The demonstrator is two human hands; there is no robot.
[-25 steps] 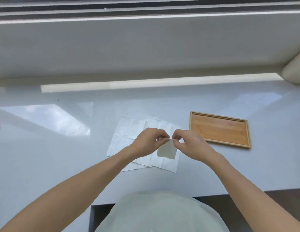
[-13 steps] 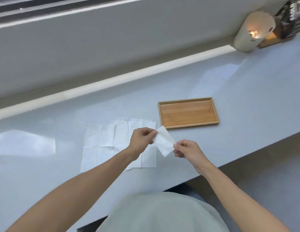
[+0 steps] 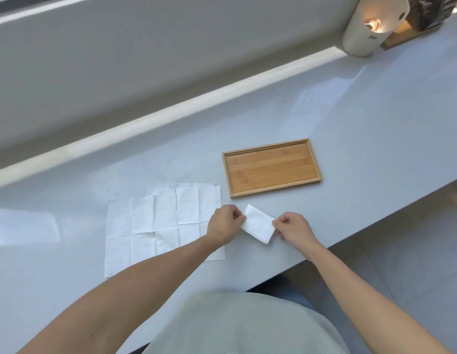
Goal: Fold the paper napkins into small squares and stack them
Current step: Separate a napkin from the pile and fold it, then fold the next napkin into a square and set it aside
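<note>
A small folded white napkin point(image 3: 258, 224) is held just above the counter, stretched between my two hands. My left hand point(image 3: 223, 223) pinches its left end and my right hand point(image 3: 291, 227) pinches its right end. To the left, unfolded creased white napkins point(image 3: 156, 226) lie flat and overlapping on the counter; my left forearm crosses their near right corner. A shallow wooden tray point(image 3: 272, 167) with nothing in it sits just beyond the folded napkin.
The pale counter point(image 3: 362, 139) runs along a windowsill, its front edge close under my right hand. At the far right corner stand a white cylinder point(image 3: 365, 26) and a dark object on a wooden base point(image 3: 426, 14).
The view swung right and tilted. My hands drew apart, stretching the folded napkin between them, and carried it right, off the flat napkins toward the tray's near side.
</note>
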